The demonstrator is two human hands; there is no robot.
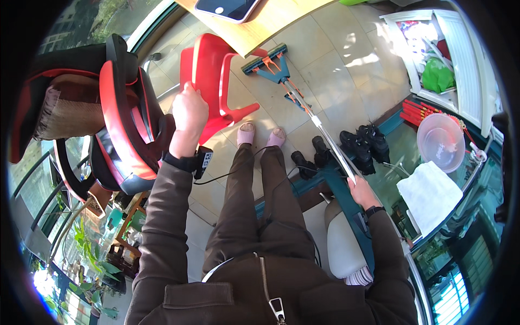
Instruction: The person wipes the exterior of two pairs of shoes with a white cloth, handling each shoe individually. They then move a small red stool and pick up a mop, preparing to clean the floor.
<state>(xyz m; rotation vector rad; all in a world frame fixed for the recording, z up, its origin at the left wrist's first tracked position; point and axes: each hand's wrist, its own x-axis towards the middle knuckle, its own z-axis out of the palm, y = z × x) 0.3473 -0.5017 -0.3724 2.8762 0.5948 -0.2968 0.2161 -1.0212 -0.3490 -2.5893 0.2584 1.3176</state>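
My left hand (pixel 189 109) grips the edge of a red plastic chair (pixel 209 77), which is tilted near the corner of a wooden table. In my right hand (pixel 361 191) is the metal pole of a sponge mop (pixel 336 147). The mop's teal head with orange parts (pixel 276 73) rests on the tiled floor beyond my feet, close to the table's corner. My feet, in pink slippers (pixel 246 133), stand between the chair and the pole.
A wooden table (pixel 280 20) bears a phone (pixel 227 9). At left is a red and black padded chair (pixel 126 122) with a brown cushion (pixel 71 107). Black shoes (pixel 357 148) lie at right, near a plastic basin (pixel 440 142), a white cloth (pixel 430 197) and a white cabinet (pixel 467 61). Cables hang before my legs.
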